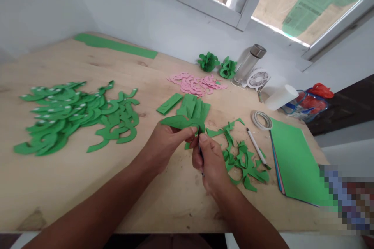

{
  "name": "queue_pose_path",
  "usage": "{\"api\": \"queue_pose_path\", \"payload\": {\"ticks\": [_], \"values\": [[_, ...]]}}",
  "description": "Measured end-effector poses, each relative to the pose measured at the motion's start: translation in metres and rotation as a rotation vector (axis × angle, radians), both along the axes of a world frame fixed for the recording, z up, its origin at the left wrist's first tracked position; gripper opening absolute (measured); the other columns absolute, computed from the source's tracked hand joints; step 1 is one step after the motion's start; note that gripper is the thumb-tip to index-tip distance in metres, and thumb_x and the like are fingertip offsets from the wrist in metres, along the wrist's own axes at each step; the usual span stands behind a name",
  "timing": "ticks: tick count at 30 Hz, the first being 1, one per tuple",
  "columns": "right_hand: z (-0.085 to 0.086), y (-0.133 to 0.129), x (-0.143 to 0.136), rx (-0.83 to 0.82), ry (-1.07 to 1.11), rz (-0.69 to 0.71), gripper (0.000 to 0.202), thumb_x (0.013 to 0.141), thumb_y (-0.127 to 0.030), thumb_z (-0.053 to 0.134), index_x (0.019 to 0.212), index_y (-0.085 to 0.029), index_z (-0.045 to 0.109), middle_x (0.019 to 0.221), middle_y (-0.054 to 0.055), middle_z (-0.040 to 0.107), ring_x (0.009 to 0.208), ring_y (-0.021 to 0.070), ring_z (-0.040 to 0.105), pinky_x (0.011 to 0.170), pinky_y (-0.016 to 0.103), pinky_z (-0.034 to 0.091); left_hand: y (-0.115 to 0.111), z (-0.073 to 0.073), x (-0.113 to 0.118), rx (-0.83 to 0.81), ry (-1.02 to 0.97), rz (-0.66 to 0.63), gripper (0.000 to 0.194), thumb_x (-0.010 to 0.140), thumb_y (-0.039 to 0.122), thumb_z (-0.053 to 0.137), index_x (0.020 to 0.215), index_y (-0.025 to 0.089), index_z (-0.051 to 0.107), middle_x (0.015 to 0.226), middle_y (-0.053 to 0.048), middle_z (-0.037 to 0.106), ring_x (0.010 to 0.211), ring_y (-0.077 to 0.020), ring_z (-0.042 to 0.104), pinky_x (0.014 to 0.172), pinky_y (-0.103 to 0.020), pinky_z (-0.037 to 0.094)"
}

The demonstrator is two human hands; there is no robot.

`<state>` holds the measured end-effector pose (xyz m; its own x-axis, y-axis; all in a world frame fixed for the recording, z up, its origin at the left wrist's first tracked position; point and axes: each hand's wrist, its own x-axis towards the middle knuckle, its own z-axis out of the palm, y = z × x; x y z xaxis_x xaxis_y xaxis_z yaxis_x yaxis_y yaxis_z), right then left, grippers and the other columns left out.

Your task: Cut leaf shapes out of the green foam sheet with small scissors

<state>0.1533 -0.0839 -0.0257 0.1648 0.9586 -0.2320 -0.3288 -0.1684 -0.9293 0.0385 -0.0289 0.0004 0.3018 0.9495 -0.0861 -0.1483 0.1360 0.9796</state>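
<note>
My left hand (163,144) pinches a green paper piece (178,121) at the middle of the table. Close beside it on the right, my right hand (209,155) is closed around a dark, thin tool (200,144), probably scissors, whose tip meets the paper's right end. Most of the tool is hidden by the fingers. Just beyond the hands lie green paper rectangles (191,106). Curled green offcuts (244,161) are scattered right of my right hand. A big pile of curved green cutouts (67,113), some with small white patches, spreads over the left side.
Pink cutouts (198,83) and two green paper balls (208,62) are toward the wall. Further right are a bottle (248,64), a small fan (258,78), a white roll (282,97), tape (262,120), a white pen (256,146) and green sheets (300,163). A green strip (117,46) lies back left.
</note>
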Motion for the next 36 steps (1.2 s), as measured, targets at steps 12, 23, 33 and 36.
{"api": "queue_pose_path", "payload": {"ticks": [12,23,33,36], "values": [[0.0023,-0.0005,0.0003,0.01,-0.021,0.003,0.054,0.076,-0.072,0.07,0.066,-0.02,0.06,0.038,-0.011,0.039,0.034,0.0053,0.023,0.037,0.022,0.016,0.0017,-0.0016,-0.0022,0.031,0.017,-0.019,0.027,0.073,0.029,0.071,0.05,0.023,0.061,0.056,0.002,0.064,0.063,-0.0179,0.059,0.069,-0.032,0.048],[0.0045,-0.0019,0.0004,0.02,-0.048,0.02,0.05,0.081,-0.068,0.067,0.066,-0.021,0.059,0.037,-0.011,0.038,0.034,0.0056,0.022,0.037,0.022,0.015,0.0036,0.0006,-0.0014,-0.016,0.008,0.015,0.018,0.068,0.03,0.072,0.053,0.023,0.065,0.056,0.0,0.063,0.059,-0.0174,0.057,0.061,-0.032,0.049],[0.0044,-0.0026,0.0005,0.019,-0.035,0.027,0.051,0.08,-0.07,0.068,0.067,-0.021,0.061,0.037,-0.011,0.038,0.034,0.0058,0.022,0.037,0.022,0.015,0.0036,0.0032,-0.0012,0.0,-0.026,-0.042,0.018,0.07,0.027,0.07,0.053,0.022,0.065,0.053,0.002,0.062,0.055,-0.0149,0.055,0.057,-0.028,0.047],[0.0046,-0.0027,0.0008,0.015,-0.041,0.028,0.052,0.08,-0.07,0.069,0.067,-0.02,0.06,0.037,-0.012,0.037,0.034,0.0057,0.022,0.037,0.022,0.015,0.0037,0.0037,-0.0013,-0.007,-0.033,-0.035,0.017,0.069,0.026,0.071,0.053,0.022,0.065,0.053,0.002,0.062,0.055,-0.0144,0.054,0.057,-0.028,0.046]]}}
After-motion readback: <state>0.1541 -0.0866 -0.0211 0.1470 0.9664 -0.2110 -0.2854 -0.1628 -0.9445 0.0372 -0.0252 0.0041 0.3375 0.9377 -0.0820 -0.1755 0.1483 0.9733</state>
